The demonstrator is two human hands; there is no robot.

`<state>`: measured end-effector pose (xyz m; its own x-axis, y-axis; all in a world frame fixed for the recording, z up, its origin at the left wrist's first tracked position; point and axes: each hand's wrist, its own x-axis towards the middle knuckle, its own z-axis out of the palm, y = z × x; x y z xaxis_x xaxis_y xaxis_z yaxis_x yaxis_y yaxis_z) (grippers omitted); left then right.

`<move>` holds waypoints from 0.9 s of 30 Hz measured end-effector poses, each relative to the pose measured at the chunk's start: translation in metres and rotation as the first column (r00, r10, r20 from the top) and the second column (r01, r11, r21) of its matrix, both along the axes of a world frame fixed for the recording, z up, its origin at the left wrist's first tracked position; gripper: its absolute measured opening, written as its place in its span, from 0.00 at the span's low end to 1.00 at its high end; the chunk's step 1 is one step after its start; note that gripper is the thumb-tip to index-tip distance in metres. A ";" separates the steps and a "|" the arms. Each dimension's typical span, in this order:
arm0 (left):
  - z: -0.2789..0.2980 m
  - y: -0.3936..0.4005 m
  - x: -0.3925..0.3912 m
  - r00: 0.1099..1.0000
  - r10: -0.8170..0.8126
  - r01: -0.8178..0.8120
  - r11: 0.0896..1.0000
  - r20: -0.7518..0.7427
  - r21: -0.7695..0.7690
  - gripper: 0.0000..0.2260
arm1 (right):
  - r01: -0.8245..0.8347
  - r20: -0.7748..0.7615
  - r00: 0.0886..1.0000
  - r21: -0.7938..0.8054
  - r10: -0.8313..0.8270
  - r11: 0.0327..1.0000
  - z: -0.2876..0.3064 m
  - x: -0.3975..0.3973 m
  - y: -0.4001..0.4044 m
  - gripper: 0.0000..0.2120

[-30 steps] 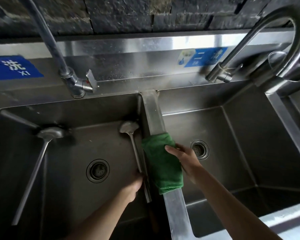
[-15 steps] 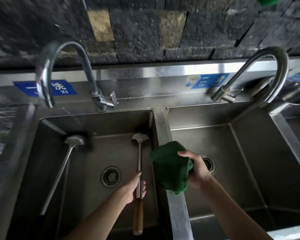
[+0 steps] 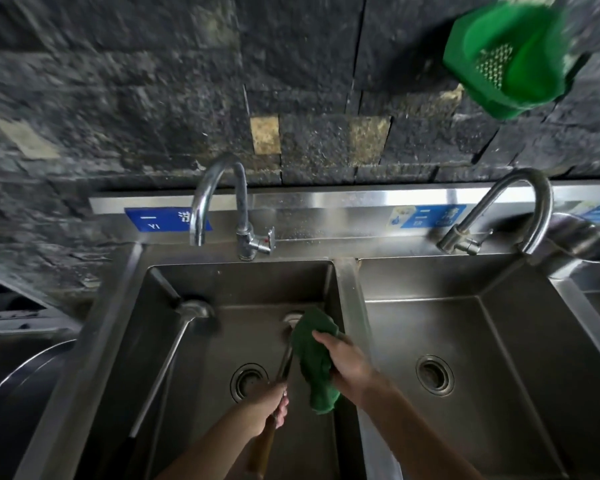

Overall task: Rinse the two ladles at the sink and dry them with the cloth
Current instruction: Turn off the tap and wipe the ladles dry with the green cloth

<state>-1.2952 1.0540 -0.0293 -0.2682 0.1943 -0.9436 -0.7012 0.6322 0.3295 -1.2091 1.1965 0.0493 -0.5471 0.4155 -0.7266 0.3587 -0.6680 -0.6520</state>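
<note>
Left hand (image 3: 273,403) gripped the wooden-handled ladle (image 3: 284,362) over the left basin (image 3: 243,282), bowl pointing away toward the faucet (image 3: 219,199), while the right hand (image 3: 347,362) clutched the green cloth (image 3: 314,362) against its shaft, the second ladle (image 3: 174,348) leaning diagonally at the basin's left, a green strainer (image 3: 513,53) hanging overhead.

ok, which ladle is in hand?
The wooden-handled ladle, gripped by the left hand, green cloth at its bowl. The other ladle lies untouched.
</note>
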 end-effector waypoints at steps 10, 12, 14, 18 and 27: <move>0.067 -0.070 0.016 0.982 -0.079 0.106 0.982 -0.171 0.155 0.07 | -0.377 0.228 0.922 0.711 0.312 0.594 0.041 -0.015 -0.098 0.05; 0.081 -0.087 0.022 0.970 -0.079 0.127 0.971 -0.229 0.203 0.09 | -0.507 0.328 0.849 0.728 0.415 0.462 0.043 -0.011 -0.122 0.05; 0.093 -0.104 0.028 0.956 -0.068 0.145 0.955 -0.284 0.260 0.09 | -0.611 0.405 0.760 0.714 0.509 0.343 0.044 -0.006 -0.144 0.16; 0.114 -0.138 0.035 0.899 -0.073 0.226 0.922 -0.431 0.314 0.12 | -0.632 0.360 0.695 0.717 0.622 0.292 0.068 0.003 -0.169 0.19; 0.164 -0.167 0.052 0.774 -0.091 0.387 0.851 -0.626 0.355 0.05 | -0.019 0.111 0.993 0.547 -0.050 0.837 0.089 -0.009 -0.160 0.32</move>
<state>-1.2436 0.8870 0.1344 -0.6045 0.6781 -0.4180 -0.1331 0.4314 0.8923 -1.2184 1.0362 0.1387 -0.4638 0.7710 -0.4365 0.4468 -0.2219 -0.8667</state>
